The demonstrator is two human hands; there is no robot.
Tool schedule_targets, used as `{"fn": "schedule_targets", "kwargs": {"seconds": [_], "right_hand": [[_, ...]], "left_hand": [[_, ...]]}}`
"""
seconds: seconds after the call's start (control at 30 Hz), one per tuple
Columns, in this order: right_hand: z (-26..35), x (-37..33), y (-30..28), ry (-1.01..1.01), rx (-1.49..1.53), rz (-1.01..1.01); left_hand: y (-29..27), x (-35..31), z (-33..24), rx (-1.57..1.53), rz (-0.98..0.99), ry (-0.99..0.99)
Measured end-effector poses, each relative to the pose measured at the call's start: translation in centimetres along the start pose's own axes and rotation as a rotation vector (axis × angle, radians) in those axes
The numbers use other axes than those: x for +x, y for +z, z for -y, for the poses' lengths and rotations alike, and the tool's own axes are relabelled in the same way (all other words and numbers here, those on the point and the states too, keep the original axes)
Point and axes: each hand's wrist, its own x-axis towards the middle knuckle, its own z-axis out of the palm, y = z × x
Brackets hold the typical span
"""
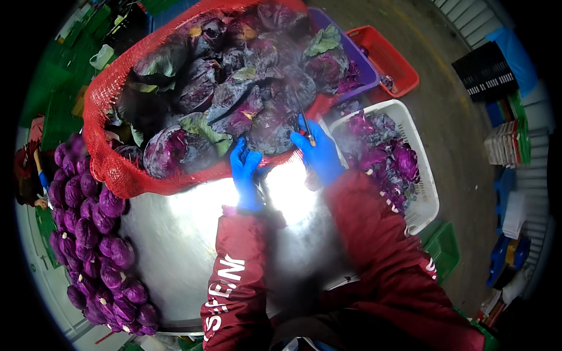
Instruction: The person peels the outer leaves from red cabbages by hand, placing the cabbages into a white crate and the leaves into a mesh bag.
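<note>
In a blue glove, my right hand (319,153) is closed round a knife (311,139); its thin dark blade points away from me over the cabbages. My left hand (244,167), also gloved in blue, is at the near rim of a red mesh bag (146,186). Its fingers and thumb are apart, beside the near side of a dark red cabbage (270,130); whether they touch it I cannot tell. The bag lies wide open, full of untrimmed red cabbages with loose, dull outer leaves.
Trimmed purple cabbages (88,233) are piled along the left of the metal table (175,257). On the right, a white crate (432,196) holds cut leaves. Beyond it stand a purple crate (367,75) and a red crate (407,70). Another person's arm (40,167) shows at far left.
</note>
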Motion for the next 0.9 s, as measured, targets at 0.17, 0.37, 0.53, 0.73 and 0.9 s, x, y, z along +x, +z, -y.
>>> {"fn": "schedule_targets", "kwargs": {"seconds": [0.17,0.37,0.53,0.73,0.9], "right_hand": [[1.6,0.7,1.4,0.019,-0.027,-0.038],[1.1,0.6,0.4,0.024,0.031,0.061],[1.5,-0.7,-0.5,0.002,0.316,0.147],[0.9,-4.9,0.8,-0.106,0.389,0.103],[0.9,-10.4,-0.4,0.091,0.224,0.084]], "left_hand": [[0.5,0.7,-0.7,0.156,0.042,-0.088],[1.2,0.1,0.3,-0.056,0.03,0.022],[0.9,-1.0,0.3,0.007,0.044,0.18],[0.3,-4.9,-2.1,0.146,0.095,0.259],[-1.5,-10.7,-1.4,0.245,0.177,0.065]]}}
